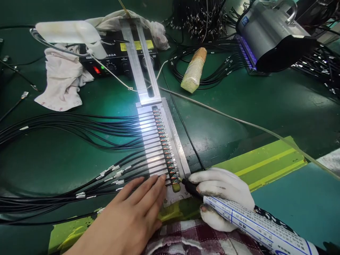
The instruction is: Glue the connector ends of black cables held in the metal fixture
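Observation:
A metal fixture (174, 141) lies on the bench, with a row of black cables (124, 131) side by side across it. Their stripped ends and small connectors (166, 145) line its slot. My left hand (132, 209), bare, rests with fingers stretched out over the nearest cables at the fixture's lower left. My right hand (223, 194) wears a white glove with dirty fingertips. Its fingers wrap round a white printed glue syringe (255, 226) with a black front end, and the fine tip reaches the connectors at the near end of the row.
A slotted metal plate (130, 56) joins the fixture's far end, leaning by a black control box (108, 63). A white lamp (69, 33) and crumpled cloth (62, 78) stand left. Behind lie a wrapped cylinder (194, 71), a metal hood (268, 32) with purple light, and cable bundles. A clear hose (239, 120) crosses the bench.

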The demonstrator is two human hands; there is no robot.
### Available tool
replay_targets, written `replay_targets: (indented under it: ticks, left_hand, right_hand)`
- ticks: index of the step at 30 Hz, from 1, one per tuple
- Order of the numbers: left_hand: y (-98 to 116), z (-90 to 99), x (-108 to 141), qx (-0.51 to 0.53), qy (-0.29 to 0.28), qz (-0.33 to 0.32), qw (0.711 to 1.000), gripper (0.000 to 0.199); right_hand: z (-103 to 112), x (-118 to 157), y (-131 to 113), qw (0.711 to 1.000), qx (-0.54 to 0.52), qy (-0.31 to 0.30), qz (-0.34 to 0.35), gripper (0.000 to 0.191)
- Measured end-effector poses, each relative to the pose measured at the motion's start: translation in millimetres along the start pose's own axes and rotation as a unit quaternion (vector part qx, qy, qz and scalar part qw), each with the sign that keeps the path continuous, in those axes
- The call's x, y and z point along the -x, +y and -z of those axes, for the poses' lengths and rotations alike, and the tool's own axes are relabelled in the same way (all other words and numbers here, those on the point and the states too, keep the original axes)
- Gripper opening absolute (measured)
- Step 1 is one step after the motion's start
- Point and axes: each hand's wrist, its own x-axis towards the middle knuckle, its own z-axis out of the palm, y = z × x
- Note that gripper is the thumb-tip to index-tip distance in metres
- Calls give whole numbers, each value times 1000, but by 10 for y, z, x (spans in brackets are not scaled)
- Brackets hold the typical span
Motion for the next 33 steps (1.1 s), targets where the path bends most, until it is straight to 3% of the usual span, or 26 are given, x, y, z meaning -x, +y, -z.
replay_targets:
  ticks: [10, 16, 22, 33]
  left_hand:
    - [1, 10, 6, 13, -24, -2, 1000, 35]
    - [44, -81, 64, 10, -4, 28, 1000, 39]
    - [77, -101, 80, 46, -20, -32, 998, 39]
    - [82, -152, 102, 57, -4, -6, 998, 35]
  right_hand:
    - [-44, 34, 23, 1000, -4, 14, -2, 14]
    - [4, 112, 21, 1000, -6, 10, 8, 17]
    - [30, 199, -33, 1000, -4, -11, 3, 15]
    - [7, 118, -36, 1000, -2, -6, -2, 13]
